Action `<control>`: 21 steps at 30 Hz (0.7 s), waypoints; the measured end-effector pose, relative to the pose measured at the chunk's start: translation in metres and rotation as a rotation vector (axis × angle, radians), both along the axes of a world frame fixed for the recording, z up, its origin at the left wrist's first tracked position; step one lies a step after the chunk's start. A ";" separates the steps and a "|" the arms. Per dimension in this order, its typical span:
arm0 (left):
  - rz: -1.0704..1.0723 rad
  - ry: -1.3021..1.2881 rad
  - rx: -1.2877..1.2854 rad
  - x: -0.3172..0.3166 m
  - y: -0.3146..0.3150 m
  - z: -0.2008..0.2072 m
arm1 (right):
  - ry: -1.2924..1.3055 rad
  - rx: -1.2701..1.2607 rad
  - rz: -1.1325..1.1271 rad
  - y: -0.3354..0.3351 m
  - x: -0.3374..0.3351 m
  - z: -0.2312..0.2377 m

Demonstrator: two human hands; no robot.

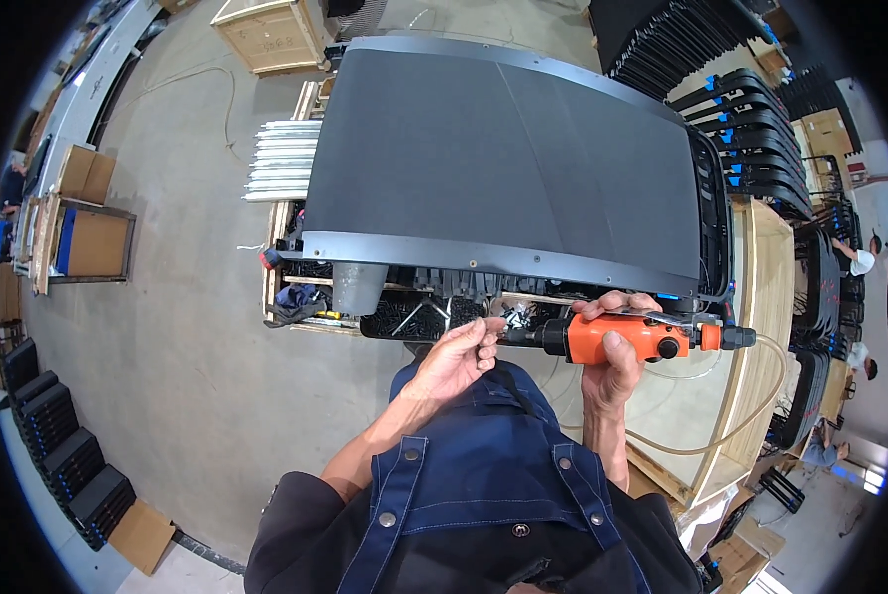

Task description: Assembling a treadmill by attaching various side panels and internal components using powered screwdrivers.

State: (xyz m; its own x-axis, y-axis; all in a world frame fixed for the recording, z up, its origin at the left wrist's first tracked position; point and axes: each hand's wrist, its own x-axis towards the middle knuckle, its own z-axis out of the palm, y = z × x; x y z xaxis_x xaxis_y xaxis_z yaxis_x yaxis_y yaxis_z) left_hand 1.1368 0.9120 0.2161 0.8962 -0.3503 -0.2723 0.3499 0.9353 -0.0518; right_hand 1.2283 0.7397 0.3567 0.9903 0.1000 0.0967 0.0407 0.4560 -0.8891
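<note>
My right hand (pixel 610 368) is wrapped around an orange and black air screwdriver (pixel 591 344), held level with its nose pointing left. A pale hose runs from its right end. My left hand (pixel 454 358) has its fingers curled, with thumb and fingertips pinched just left of the tool's tip. Whatever lies in that pinch is too small to make out. Directly beyond both hands lies what looks like a treadmill deck (pixel 444 148), with a wide black belt. Its near grey side rail (pixel 434 250) has several screw holes or screws along it.
Under the deck sit a grey cup (pixel 359 287) and a black tray of small hardware (pixel 404 317). Silver bars (pixel 284 160) jut out at the left. A wooden crate (pixel 761 257) stands at the right, near stacked black frames (pixel 756 148). Other people work at the far right.
</note>
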 end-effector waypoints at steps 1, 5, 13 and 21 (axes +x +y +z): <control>-0.023 0.076 0.043 0.003 -0.001 0.005 | -0.004 0.003 -0.001 0.001 0.001 0.000; 0.016 0.150 0.152 0.007 -0.006 0.019 | 0.032 0.038 -0.031 0.001 0.004 -0.004; 0.072 0.101 -0.115 0.007 -0.021 0.014 | 0.059 0.054 -0.039 -0.002 0.011 -0.009; 0.161 0.248 -0.086 0.028 -0.035 0.013 | -0.089 -0.066 -0.008 0.019 0.020 -0.014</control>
State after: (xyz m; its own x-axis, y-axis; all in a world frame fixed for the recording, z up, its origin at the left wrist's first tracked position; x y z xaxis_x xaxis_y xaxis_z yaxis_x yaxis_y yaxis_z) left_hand 1.1646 0.8774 0.2295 0.8519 -0.2409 -0.4650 0.1648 0.9661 -0.1986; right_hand 1.2482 0.7589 0.3427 0.9789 0.1011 0.1776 0.1241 0.3963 -0.9097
